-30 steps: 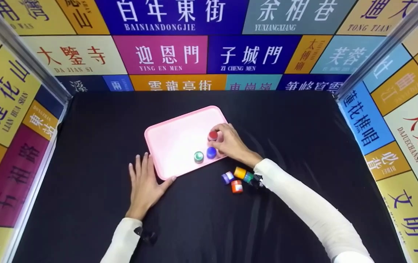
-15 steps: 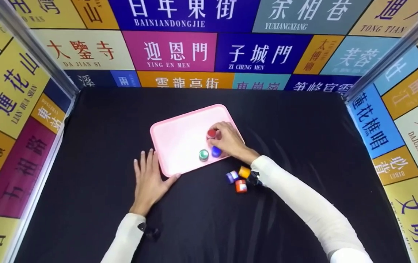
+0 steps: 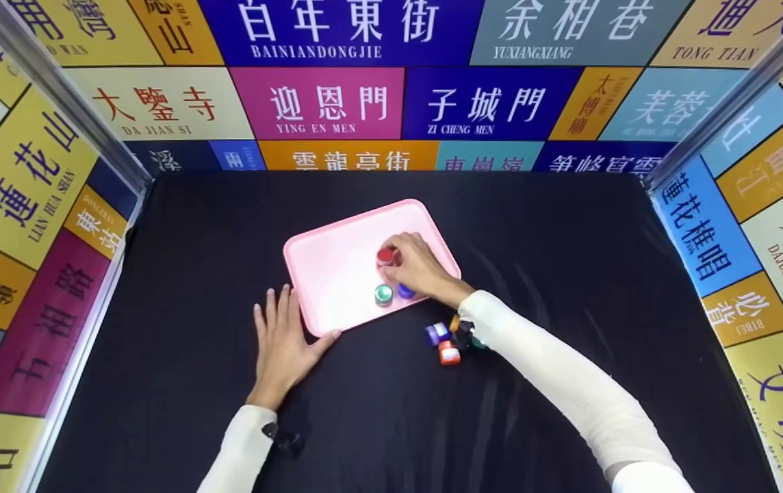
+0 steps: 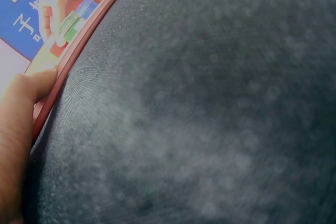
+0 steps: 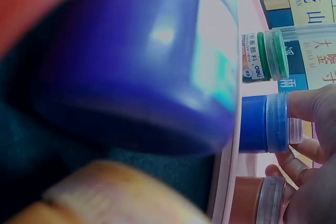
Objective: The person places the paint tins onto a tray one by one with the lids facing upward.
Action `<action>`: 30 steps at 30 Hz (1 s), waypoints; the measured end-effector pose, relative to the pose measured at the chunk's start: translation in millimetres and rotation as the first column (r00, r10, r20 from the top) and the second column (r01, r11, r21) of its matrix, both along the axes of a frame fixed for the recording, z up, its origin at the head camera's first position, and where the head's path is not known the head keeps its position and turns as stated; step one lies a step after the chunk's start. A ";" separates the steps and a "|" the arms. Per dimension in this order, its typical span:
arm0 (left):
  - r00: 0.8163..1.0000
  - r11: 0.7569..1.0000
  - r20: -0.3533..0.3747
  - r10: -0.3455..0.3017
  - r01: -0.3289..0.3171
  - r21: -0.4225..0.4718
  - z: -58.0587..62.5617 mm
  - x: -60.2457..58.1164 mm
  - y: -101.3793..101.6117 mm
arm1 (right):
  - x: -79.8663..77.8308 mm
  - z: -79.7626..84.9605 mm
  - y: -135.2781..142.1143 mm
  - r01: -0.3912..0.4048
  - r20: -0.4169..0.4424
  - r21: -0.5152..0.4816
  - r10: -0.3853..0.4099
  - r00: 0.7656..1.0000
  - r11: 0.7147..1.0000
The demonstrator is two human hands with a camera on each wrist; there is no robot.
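In the head view, my right hand (image 3: 422, 266) pinches a red paint jar (image 3: 385, 257) over the right part of the pink tray (image 3: 333, 281). Just in front of it stand a green paint jar (image 3: 383, 295) and a blue paint jar (image 3: 404, 291), the latter partly hidden by the hand. A brown paint jar (image 5: 244, 201), hidden from the head camera, shows beside the blue one in the right wrist view. Fingers spread, my left hand (image 3: 284, 356) lies at the tray's near left corner, its thumb touching the rim. Whether the red jar touches the tray I cannot tell.
Outside the tray, below my right wrist, lie a purple jar (image 3: 437, 333), an orange-red jar (image 3: 449, 352), a yellow jar (image 3: 455, 322) and a green jar (image 3: 478, 342), the last two partly covered. Printed panels (image 3: 316, 103) wall in the black-covered table (image 3: 378, 418).
My right hand has carried the red jar leftward across the tray, and its wrist now covers more of the yellow jar. The left hand stays at the tray corner. The head view has shifted slightly.
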State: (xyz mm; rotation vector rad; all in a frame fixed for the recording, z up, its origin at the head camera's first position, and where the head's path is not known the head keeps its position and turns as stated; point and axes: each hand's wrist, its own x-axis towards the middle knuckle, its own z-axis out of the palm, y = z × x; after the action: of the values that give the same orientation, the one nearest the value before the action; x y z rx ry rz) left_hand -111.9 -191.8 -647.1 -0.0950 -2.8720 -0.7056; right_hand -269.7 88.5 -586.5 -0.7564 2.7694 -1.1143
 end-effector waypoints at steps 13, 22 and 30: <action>1.000 1.000 -0.002 -0.014 0.014 0.002 -0.8 -0.4 3.9 | 4.3 0.5 8.4 -0.012 0.019 0.055 0.011 1.000 0.998; 1.000 1.000 -0.003 -0.012 0.012 -0.008 -1.2 -0.6 1.2 | 11.0 13.6 29.7 0.003 -0.028 -0.032 -0.004 1.000 0.999; 1.000 1.000 -0.022 -0.004 0.004 0.000 -2.3 1.0 -1.0 | 12.4 27.1 50.0 0.017 0.003 0.032 -0.017 1.000 0.999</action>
State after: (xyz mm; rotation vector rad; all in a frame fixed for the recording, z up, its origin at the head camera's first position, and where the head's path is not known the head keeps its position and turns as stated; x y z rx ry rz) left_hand -110.9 -192.8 -649.4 -0.1085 -2.8517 -0.7014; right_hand -257.2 138.5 -559.3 -0.7286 2.7885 -1.0710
